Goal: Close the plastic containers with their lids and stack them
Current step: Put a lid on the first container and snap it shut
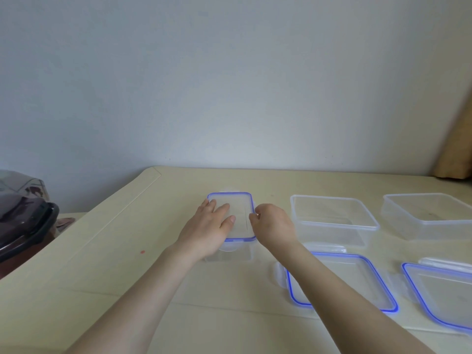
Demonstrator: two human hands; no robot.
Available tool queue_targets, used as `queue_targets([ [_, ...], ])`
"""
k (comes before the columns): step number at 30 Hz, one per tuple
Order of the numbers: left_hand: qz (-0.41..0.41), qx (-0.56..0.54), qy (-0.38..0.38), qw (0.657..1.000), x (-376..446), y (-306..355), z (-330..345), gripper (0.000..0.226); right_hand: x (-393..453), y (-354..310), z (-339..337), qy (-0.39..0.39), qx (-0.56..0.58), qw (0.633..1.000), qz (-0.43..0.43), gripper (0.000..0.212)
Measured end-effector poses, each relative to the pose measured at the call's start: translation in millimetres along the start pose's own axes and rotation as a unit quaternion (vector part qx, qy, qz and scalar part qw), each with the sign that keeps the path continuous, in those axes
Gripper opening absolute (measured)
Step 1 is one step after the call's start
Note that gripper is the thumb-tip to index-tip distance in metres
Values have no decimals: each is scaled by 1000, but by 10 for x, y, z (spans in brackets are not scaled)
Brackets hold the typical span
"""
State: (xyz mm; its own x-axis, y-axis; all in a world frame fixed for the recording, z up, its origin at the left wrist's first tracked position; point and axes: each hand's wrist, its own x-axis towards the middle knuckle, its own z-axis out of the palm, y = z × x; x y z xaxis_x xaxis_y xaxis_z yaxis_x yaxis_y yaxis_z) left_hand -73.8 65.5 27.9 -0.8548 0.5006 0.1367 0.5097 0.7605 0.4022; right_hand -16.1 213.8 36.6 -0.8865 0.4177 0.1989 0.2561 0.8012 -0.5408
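Note:
A small clear container [231, 252] stands mid-table with its blue-rimmed lid [237, 200] lying on top. My left hand [209, 226] rests flat on the lid's left half, fingers straight. My right hand [274, 226] has its fingers curled at the lid's right edge, on the side flap. To the right stand two open clear containers, one in the middle [332, 221] and one at the far right [431, 215]. In front of them lie two loose blue-rimmed lids, one under my right forearm [357, 279] and one at the frame's right edge [444, 292].
The beige table [127, 251] meets a pale wall at its far edge. A dark plastic bin [23, 226] stands off the table's left side. A tan curtain [457, 149] hangs at the far right. A small red spot [142, 251] marks the tabletop.

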Motion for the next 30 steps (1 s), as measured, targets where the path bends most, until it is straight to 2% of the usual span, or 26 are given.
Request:
queue_targets([
  [8, 3, -2, 9, 1000, 11, -15, 23, 51, -19, -4, 14, 13, 47, 999, -5, 33],
  [12, 3, -4, 11, 1000, 20, -13, 33, 51, -12, -3, -7, 6, 115, 993, 13, 22],
  [17, 8, -1, 15, 1000, 25, -10, 35, 50, -38, 5, -19, 2, 198, 980, 35, 19],
  [30, 7, 5, -16, 1000, 0, -8, -13, 59, -23, 5, -60, -2, 122, 992, 29, 30],
])
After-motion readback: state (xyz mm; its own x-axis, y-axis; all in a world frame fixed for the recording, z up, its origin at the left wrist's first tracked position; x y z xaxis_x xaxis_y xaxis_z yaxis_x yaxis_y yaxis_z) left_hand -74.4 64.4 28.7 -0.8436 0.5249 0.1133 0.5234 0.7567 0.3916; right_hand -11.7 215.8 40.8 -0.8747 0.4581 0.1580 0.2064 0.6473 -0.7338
